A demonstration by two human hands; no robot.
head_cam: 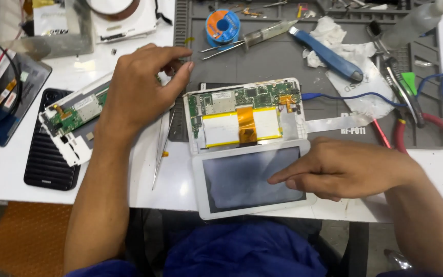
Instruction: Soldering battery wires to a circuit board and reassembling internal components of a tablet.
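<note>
Right hand (347,169) lies low at centre-right, index finger out flat on the tablet screen (249,177), its grip holding nothing. Left hand (142,84) hovers upper left, fingers loosely curled, empty, beside the opened tablet body (242,115) on the table (6,164).

A white table (6,169) carries a grey mat (283,61) at the back right. On the mat lie a solder spool (222,25), a blue-handled tool (326,53), tissue (357,56) and the opened tablet (244,115). Straight on the table lie the screen panel (232,197), tweezers (161,149), a black ribbed cover (47,161) and red-handled pliers (411,120).
</note>
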